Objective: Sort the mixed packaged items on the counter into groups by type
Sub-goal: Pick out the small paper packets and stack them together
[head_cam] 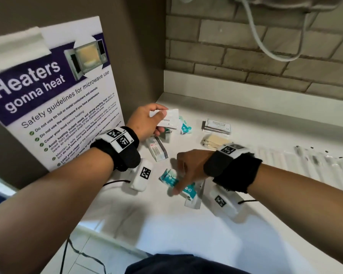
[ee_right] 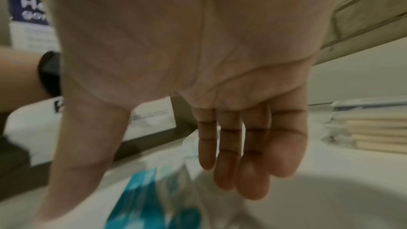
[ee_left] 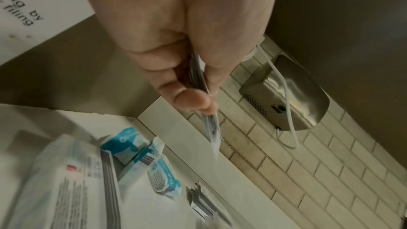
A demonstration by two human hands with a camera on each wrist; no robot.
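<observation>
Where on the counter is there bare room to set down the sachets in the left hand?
Bare counter lies between the teal packets and the shampoo sachet stack, and along the back ledge. It is crowded near the right hand, over more teal packets.

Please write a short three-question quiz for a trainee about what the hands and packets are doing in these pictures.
1. True or false: the left hand pinches white toothpaste sachets.
2. The right hand, fingers straight, reaches down toward: A) teal packets; B) the shampoo sachet stack; C) the poster.
3. Fill in: the beige packets lie just nearer the person than the ____ sachet stack.

Key: 1 true; 2 A; 3 shampoo.
</observation>
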